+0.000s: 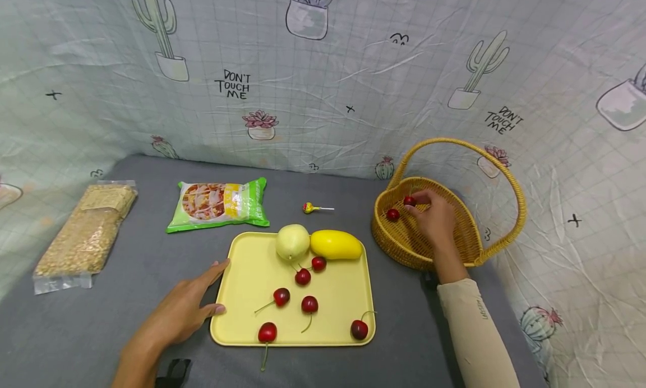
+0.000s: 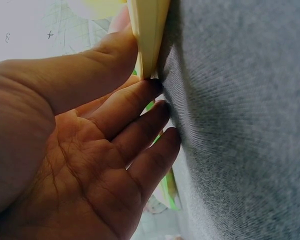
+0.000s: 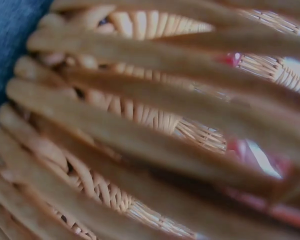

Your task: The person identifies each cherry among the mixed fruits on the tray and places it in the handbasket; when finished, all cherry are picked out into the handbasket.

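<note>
In the head view, my right hand pinches a dark red cherry between thumb and fingers, inside the yellow wicker basket. Another cherry lies in the basket, left of the hand. The right wrist view is filled by blurred basket weave, which hides the fingers. My left hand touches the left rim of the yellow tray, thumb and fingers spread along it. Several stemmed cherries lie on the tray, with a pale green round fruit and a yellow mango at its back edge.
A green food packet lies behind the tray, and a lollipop to the packet's right. At the far left is a clear bag of grains. The basket's tall handle arches over its opening. A printed cloth hangs behind.
</note>
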`<action>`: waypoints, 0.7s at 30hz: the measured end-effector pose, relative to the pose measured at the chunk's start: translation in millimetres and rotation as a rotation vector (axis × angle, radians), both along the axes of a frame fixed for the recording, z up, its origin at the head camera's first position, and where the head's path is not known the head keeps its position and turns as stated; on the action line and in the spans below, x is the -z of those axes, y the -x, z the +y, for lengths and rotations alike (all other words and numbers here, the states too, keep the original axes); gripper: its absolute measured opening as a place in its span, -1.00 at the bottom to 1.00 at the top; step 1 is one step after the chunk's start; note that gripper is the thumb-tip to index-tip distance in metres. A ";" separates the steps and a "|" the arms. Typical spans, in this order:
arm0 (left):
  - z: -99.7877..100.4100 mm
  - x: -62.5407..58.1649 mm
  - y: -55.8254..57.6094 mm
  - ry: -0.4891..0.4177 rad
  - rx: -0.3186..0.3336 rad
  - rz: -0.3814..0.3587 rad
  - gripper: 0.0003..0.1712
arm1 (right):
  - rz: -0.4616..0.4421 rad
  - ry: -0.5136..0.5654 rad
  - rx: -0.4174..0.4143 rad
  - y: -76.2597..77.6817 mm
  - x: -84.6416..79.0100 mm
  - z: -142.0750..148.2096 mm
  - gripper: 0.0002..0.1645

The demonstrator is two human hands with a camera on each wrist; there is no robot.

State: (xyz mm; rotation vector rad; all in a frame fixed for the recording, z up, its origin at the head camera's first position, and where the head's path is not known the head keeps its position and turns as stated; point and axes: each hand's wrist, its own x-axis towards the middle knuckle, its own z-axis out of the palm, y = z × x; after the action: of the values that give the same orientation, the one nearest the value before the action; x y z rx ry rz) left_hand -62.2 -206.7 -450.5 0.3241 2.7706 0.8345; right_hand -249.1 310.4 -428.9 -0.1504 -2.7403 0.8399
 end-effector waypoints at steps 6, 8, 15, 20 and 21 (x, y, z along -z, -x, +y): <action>2.0 -1.3 0.1 0.014 -0.009 -0.009 0.09 | -0.081 -0.059 -0.064 -0.8 2.2 0.9 -0.66; 2.3 -1.4 0.0 0.015 -0.010 -0.010 0.09 | -0.123 -0.066 -0.079 -0.3 2.8 1.0 -0.68; 3.1 -2.1 -0.4 0.017 -0.016 -0.019 0.08 | -0.242 -0.079 -0.083 0.3 2.5 -0.2 -0.68; 3.6 -2.6 -0.2 0.024 -0.020 -0.023 0.08 | -0.254 -0.071 -0.088 0.0 2.2 -0.2 -0.66; 3.7 -2.7 -0.2 0.025 -0.020 -0.022 0.08 | -0.250 -0.068 -0.091 -0.2 2.3 -0.1 -0.65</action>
State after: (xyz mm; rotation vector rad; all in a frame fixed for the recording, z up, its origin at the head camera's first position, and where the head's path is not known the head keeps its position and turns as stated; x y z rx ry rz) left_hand -61.9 -203.0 -447.8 0.2808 2.7656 0.8030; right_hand -248.8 310.3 -431.1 -0.1257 -3.0261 0.7979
